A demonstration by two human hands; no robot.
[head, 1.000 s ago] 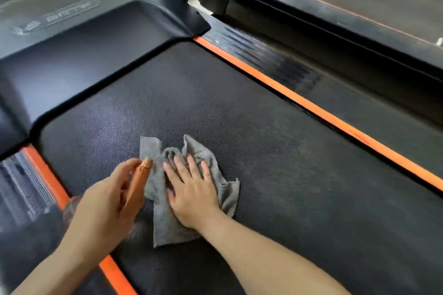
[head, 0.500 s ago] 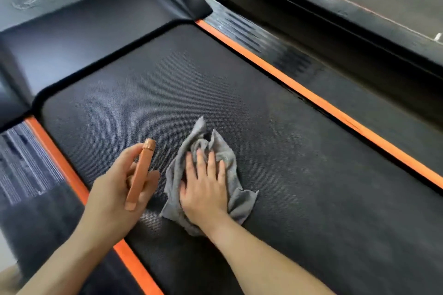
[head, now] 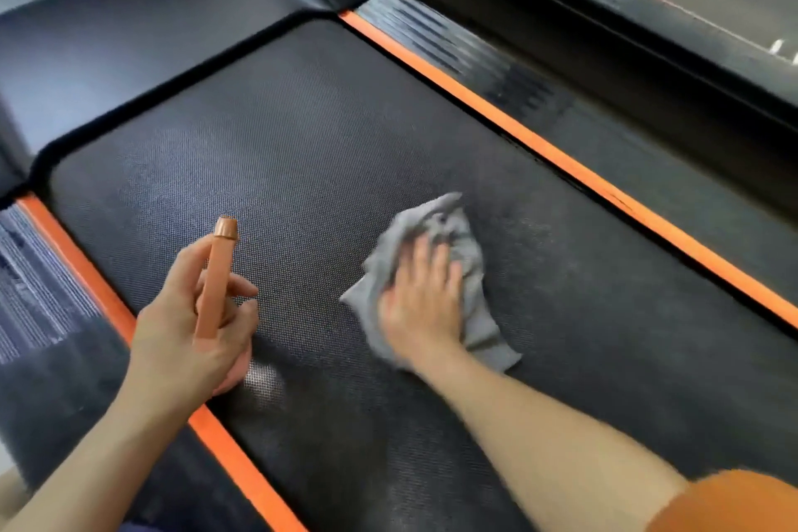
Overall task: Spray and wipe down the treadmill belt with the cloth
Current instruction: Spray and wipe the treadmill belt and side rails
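The head view looks down on the treadmill belt (head: 302, 134), a dark textured surface edged by orange strips (head: 561, 160). The right hand (head: 421, 302) lies flat on the grey cloth (head: 475, 272), fingers (head: 436, 259) spread and pressing it onto the belt, right of the belt's middle; the hand is blurred, which suggests a wiping stroke. The left hand (head: 190, 333) hovers over the belt's left edge, its fingers curled around a slim orange spray bottle (head: 216, 276) held upright, nozzle end up. A pale damp-looking patch on the belt sits just below that hand. The likely risks: the bunched cloth may slide out from under the palm and leave streaks, a spray aimed from this side could wet the right hand rather than the belt, and the far part of the belt might be missed.
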